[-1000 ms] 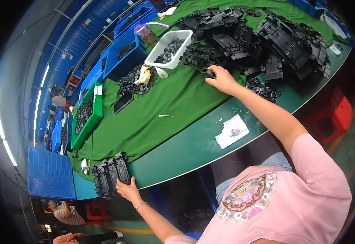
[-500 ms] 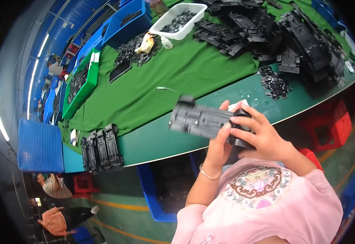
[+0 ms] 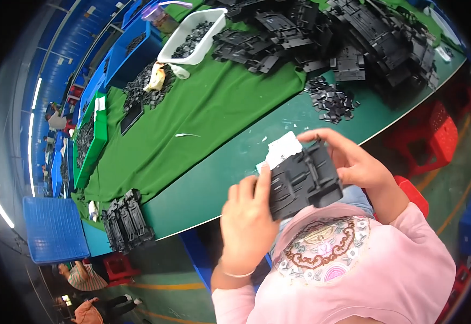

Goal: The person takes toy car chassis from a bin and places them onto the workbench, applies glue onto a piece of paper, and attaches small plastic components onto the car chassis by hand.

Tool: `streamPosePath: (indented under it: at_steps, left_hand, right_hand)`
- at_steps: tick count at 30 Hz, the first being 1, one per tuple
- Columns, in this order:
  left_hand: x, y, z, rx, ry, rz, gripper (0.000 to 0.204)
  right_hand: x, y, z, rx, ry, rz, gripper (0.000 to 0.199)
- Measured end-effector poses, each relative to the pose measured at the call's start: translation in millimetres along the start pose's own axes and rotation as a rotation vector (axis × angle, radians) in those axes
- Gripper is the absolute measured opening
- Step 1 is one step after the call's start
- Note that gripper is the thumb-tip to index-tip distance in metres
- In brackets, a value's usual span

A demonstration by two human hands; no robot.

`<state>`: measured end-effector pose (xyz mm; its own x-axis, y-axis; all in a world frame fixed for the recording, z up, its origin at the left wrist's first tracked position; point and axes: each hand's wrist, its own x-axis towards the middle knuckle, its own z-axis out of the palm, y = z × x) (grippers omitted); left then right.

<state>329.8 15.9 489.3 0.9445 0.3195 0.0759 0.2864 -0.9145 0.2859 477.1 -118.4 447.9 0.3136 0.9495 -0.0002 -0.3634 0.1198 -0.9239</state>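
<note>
Both hands hold a black plastic chassis [image 3: 300, 186], a moulded piece with ridges and slots on its face, in front of my chest near the table's edge. My left hand [image 3: 248, 224] grips its left end, the fingers partly behind it. At the upper right corner, my right hand [image 3: 360, 164] is closed on the piece with the index finger along the top. White paper [image 3: 284, 148] lies on the table just beyond it. Several similar black chassis [image 3: 127, 221] stand side by side at the table's left end.
A heap of larger black parts [image 3: 376, 38] covers the back right, with small black pieces [image 3: 330, 100] before it. A white tub [image 3: 214, 35], a green bin [image 3: 99, 129] and a blue bin [image 3: 146, 51] hold parts. Red stools [image 3: 435, 137] stand right of the table.
The chassis has turned to show another face and moved nearer my body. My left hand has shifted to its left end, my right hand to its upper right. The view has swung right.
</note>
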Motion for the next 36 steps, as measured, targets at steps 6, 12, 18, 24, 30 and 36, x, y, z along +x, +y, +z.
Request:
streamPosePath:
  at_steps: [6, 12, 18, 24, 30, 36]
  left_hand:
    - [-4.2, -9.6, 8.4, 0.136, 0.032, 0.082, 0.071]
    - [-13.1, -2.7, 10.6, -0.225, 0.399, 0.296, 0.03]
    - [-32.8, -0.7, 81.0, -1.801, 0.073, -0.268, 0.054]
    - [-27.4, -2.8, 88.4, -1.931, 0.157, -0.534, 0.042]
    - [-27.7, -9.1, 86.1, -1.844, 0.193, -0.537, 0.045]
    - [-37.3, -16.4, 89.8, -1.803, 0.256, -0.556, 0.047]
  right_hand:
    - [-18.1, 29.6, 1.7, 0.518, -0.01, 0.05, 0.066]
    - [-17.8, 40.7, -4.7, 0.545, 0.297, 0.041, 0.039]
    - [-14.5, 49.4, 5.6, 0.106, 0.139, -0.01, 0.036]
    - [15.0, 16.0, -36.1, -1.077, 0.499, -0.253, 0.009]
    - [29.4, 16.9, -64.0, -1.506, 0.49, -0.151, 0.015]
    - [33.4, 17.6, -60.9, -1.453, 0.466, -0.108, 0.015]
